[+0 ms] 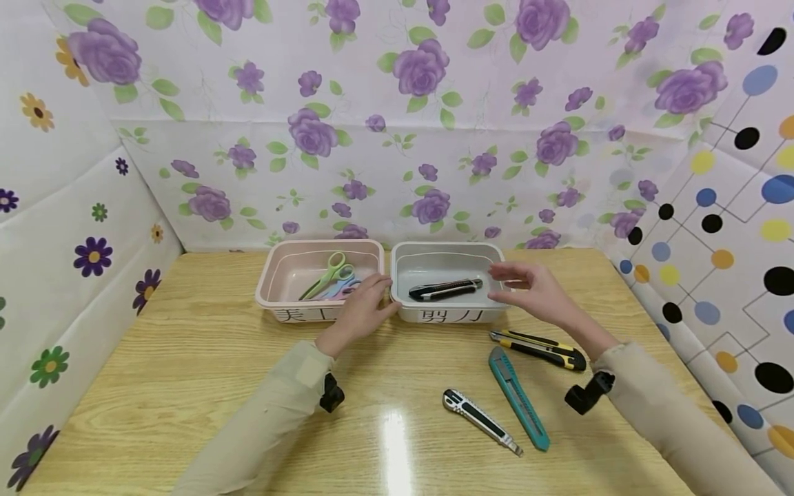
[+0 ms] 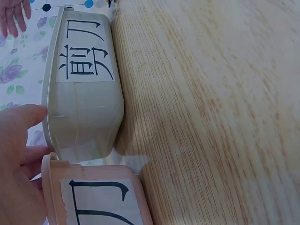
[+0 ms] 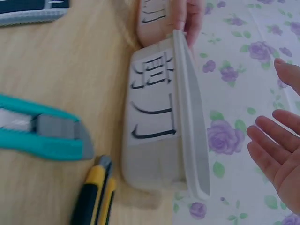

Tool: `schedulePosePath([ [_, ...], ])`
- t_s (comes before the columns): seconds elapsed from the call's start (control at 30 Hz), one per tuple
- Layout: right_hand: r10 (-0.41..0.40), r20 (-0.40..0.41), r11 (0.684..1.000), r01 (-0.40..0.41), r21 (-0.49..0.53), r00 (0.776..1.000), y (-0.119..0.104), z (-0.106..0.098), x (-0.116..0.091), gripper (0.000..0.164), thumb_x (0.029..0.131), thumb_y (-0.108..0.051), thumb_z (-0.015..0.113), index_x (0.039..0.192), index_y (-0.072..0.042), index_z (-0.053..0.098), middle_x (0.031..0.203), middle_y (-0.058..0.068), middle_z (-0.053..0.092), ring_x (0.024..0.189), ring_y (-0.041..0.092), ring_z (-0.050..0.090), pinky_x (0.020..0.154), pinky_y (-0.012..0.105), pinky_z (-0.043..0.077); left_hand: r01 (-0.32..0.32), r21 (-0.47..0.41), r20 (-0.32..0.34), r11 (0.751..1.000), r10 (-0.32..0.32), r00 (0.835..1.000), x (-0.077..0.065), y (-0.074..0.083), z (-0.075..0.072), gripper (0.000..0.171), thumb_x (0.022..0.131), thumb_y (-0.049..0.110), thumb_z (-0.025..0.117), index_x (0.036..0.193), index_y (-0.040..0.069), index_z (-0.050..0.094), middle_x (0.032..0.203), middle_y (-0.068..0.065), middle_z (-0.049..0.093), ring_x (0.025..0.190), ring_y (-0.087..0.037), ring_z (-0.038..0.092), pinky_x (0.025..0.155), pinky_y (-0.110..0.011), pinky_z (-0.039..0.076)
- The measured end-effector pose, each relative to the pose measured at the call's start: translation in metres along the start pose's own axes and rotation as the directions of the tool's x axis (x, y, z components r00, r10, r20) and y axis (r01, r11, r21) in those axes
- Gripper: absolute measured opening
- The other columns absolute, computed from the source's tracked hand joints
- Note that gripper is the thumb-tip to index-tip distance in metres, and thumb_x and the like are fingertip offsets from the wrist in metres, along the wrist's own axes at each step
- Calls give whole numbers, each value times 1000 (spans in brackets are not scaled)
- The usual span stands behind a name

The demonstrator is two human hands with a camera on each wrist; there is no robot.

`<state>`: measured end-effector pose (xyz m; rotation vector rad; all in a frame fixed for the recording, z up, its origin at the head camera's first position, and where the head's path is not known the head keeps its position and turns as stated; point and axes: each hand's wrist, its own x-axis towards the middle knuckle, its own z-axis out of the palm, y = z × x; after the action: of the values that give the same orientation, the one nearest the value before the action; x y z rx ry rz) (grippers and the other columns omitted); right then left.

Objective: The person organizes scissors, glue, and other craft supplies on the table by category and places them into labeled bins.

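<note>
My left hand (image 1: 362, 311) rests where the two plastic boxes meet, its thumb at the near-left rim of the grey box (image 2: 84, 112) and its fingers over the pink box's inner edge. Inside the grey box lies a black utility knife (image 1: 445, 290). The pink box (image 1: 267, 293) holds several scissors (image 1: 335, 275) with green, blue and pink handles. Over the grey box's right end is my right hand (image 1: 527, 288), fingers spread and nothing between them. In the right wrist view, its palm and fingers (image 3: 272, 140) show beside the box, apart from its rim.
Right of centre on the wooden table (image 1: 205, 386) lie a yellow-black utility knife (image 1: 540, 349), a teal one (image 1: 520, 399) and a silver-black one (image 1: 482, 418). Paper labels with black characters (image 1: 451, 315) face front on both boxes. Flowered sheets (image 1: 372, 165) line the back and left, dotted sheeting the right.
</note>
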<state>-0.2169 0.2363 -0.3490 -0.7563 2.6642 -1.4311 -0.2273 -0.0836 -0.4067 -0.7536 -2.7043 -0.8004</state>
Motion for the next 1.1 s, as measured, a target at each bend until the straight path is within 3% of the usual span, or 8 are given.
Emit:
schedulePosePath([
  [0.37, 61, -83, 996, -66, -63, 995, 9, 5, -54, 61, 82, -19, 69, 132, 1, 42, 118, 19, 55, 106, 31, 56, 87, 47, 45, 4, -9, 10, 1000, -3, 1000, 1, 0, 4, 45, 86, 24, 63, 119, -5, 55, 123, -14, 52, 116, -26, 46, 98, -37, 39],
  [0.67, 172, -109, 981, -180, -74, 979, 22, 25, -93, 55, 81, -23, 69, 126, 1, 48, 115, 21, 55, 102, 34, 57, 82, 42, 49, -4, -8, -4, 1000, 4, 1000, 0, 0, 6, 45, 85, 24, 64, 118, -5, 55, 120, -13, 53, 112, -25, 48, 94, -37, 41],
  [0.87, 262, -99, 962, -269, -56, 960, 24, 37, -111, 60, 80, -25, 70, 126, 4, 46, 113, 20, 55, 100, 31, 56, 78, 34, 51, -5, -12, -13, 1000, 5, 1000, 0, 1, 4, 45, 85, 23, 64, 118, -6, 55, 120, -14, 53, 111, -25, 49, 92, -37, 42],
  [1.1, 368, -69, 924, -373, -88, 927, 28, 51, -122, 62, 77, -29, 72, 122, 6, 49, 98, 11, 56, 88, 21, 56, 66, 22, 48, -12, -9, -23, 1000, 12, 1000, 0, 0, 3, 45, 85, 22, 65, 117, -6, 55, 120, -15, 53, 112, -27, 49, 93, -38, 42],
])
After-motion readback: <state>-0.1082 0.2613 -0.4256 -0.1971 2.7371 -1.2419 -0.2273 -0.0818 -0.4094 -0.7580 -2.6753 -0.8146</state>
